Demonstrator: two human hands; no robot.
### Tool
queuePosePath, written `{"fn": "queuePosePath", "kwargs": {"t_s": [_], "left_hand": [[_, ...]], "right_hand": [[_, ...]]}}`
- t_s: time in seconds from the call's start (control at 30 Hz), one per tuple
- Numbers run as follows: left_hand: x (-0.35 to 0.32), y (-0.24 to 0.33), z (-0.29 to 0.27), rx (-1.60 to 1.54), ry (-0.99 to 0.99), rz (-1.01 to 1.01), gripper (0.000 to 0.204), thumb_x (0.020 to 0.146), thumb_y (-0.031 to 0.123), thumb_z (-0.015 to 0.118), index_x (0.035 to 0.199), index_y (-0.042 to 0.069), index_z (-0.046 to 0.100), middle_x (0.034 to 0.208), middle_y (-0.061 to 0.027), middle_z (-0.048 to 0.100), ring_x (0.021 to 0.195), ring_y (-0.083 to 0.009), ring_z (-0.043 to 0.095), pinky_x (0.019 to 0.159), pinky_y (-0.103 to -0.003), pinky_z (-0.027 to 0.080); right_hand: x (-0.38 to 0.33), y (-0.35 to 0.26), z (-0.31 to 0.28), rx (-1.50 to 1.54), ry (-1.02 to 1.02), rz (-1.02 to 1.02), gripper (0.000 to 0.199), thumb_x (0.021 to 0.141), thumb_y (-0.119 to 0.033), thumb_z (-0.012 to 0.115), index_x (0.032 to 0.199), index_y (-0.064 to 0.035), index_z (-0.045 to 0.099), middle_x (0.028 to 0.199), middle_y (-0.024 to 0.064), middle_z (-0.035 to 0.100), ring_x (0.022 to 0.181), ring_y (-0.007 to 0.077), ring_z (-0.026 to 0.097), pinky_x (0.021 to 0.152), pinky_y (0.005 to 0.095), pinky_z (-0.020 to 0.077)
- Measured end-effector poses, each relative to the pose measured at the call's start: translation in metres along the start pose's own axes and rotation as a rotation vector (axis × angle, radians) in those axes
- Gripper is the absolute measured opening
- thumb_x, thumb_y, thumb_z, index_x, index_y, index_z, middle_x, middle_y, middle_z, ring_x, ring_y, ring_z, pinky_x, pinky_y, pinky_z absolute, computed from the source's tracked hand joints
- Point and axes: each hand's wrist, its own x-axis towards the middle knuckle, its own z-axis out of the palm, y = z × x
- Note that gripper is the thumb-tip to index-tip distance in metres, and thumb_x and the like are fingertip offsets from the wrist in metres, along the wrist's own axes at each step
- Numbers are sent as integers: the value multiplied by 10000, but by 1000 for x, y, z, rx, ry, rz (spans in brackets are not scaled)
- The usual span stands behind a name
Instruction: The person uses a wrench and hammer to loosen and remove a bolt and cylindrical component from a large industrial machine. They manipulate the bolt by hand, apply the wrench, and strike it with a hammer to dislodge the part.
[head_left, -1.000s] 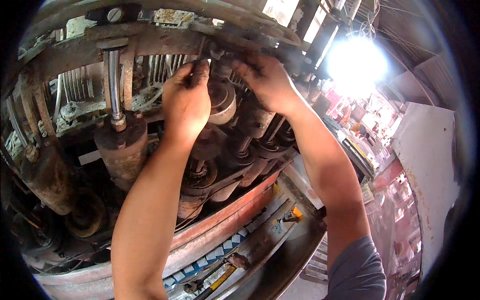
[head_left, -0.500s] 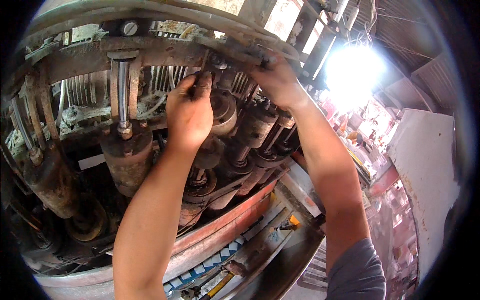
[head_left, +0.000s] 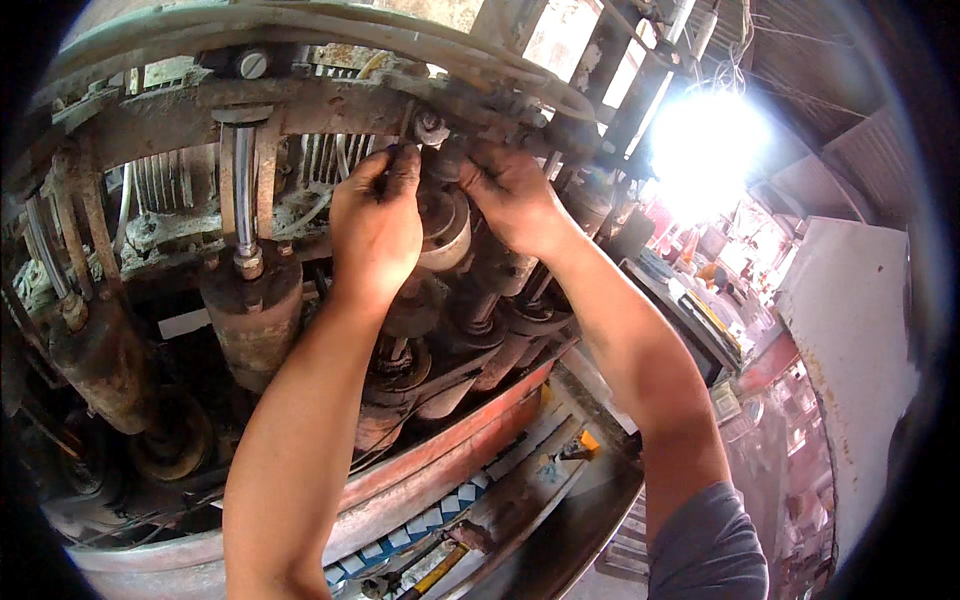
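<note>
Both arms reach up to a grimy machine with a ring of upright cylinders. My left hand [head_left: 378, 225] is closed, thumb and fingers pinched just below a horizontal metal beam [head_left: 330, 112]. Whatever lies in that pinch is hidden. Close beside it, my right hand [head_left: 515, 200] is closed too, its blackened fingertips brought together; what they grip, if anything, cannot be made out. Between and above the hands sits a bolt-like metal fitting [head_left: 430, 128]. Below them a round metal cylinder [head_left: 443, 230] shows in part. A shiny rod [head_left: 246, 185] rises from another cylinder [head_left: 255, 320] to the left.
Thick hoses [head_left: 300, 18] curve over the beam. A red curved rim [head_left: 450, 452] runs below the cylinders. On the ledge under it lies a tool with a yellow handle [head_left: 436, 572]. A bright lamp [head_left: 705, 145] glares at right, near a pale panel [head_left: 850, 370].
My right hand has come left and slightly down from the beam's right part, closer to my left hand. The left hand has barely moved. The bolt-like fitting now shows more plainly.
</note>
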Motion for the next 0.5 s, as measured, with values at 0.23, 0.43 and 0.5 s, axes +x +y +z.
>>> {"fn": "queuePosePath", "kwargs": {"t_s": [0.23, 0.43, 0.5], "left_hand": [[-6, 12, -2, 139, 27, 33, 261, 926, 217, 573, 933, -36, 637, 714, -93, 609, 659, -142, 486, 659, -296, 427], [-7, 12, -2, 49, -5, 12, 246, 924, 189, 579, 927, -54, 621, 749, -74, 614, 693, -126, 479, 681, -285, 421], [-7, 12, -1, -4, -2, 28, 237, 924, 180, 576, 926, -53, 620, 753, -78, 615, 695, -129, 483, 683, -287, 422]], "right_hand": [[3, -18, -23, 255, -51, 153, 308, 915, -227, 607, 1051, 49, 610, 868, 169, 655, 823, 178, 590, 755, 359, 472], [20, -4, -34, 154, -46, 280, 314, 895, -187, 603, 1133, 18, 609, 1000, 166, 643, 929, 218, 588, 840, 347, 452], [25, 2, -38, 214, -76, 272, 310, 887, -162, 593, 1152, -3, 606, 1096, 181, 618, 1000, 249, 578, 887, 346, 435]]}}
